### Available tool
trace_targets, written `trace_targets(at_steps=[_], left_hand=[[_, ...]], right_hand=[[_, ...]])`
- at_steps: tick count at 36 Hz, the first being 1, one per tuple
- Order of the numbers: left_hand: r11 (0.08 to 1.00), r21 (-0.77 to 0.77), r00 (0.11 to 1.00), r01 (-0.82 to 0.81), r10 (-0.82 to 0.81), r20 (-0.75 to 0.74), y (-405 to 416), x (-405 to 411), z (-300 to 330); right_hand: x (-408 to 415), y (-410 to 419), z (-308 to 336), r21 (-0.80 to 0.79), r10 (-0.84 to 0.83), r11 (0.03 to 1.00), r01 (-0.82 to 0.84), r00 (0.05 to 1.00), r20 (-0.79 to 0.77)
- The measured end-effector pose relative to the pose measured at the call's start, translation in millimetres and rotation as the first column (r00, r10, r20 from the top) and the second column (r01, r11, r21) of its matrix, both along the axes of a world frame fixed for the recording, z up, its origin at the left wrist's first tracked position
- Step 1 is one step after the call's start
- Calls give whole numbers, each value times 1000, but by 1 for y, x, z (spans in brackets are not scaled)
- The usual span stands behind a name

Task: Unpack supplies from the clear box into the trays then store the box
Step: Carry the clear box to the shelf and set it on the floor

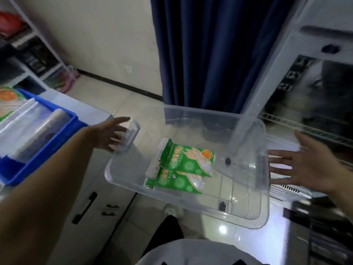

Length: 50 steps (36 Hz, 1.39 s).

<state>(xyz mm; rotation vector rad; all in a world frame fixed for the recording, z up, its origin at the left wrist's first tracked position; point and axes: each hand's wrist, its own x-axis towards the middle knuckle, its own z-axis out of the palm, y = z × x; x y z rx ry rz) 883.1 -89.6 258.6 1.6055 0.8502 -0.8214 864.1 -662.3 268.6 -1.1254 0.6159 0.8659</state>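
Flanking clear box (pixel 246 211) on its short ends: left hand (pixel 110 135) touching handle, right hand (pixel 301 167) spread, beside; green packets (pixel 181 165) lie between.

Both forearms bare, no sleeves visible to frame edge. left hand (pixel 112 135) and right hand (pixel 303 167): no gloves, rings or watch visible. Lower frame: light grey top (pixel 191 253), dark trouser leg (pixel 168 234).

Green packets (pixel 181 167) in clear box (pixel 246 217)
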Motion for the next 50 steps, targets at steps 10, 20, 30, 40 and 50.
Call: trace_targets(at_steps=[10, 20, 30, 40, 50], left_hand=[[983, 0, 978, 183, -182, 107, 50, 168, 49], [972, 130, 976, 196, -206, 69, 99, 296, 51], [967, 250, 999, 40, -38, -15, 154, 390, 10], [880, 367, 950, -300, 312, 28, 252, 434, 9], [783, 341, 835, -521, 551, 11, 395, 444, 19]], right_hand=[[12, 74, 23, 127, -286, 951, 282, 958, 16], [87, 148, 11, 248, -393, 882, 401, 916, -85], [259, 211, -27, 212, -315, 909, 358, 925, -212], [459, 321, -52, 87, -107, 988, 126, 974, -199], [591, 499, -43, -27, 150, 988, -154, 982, -117]])
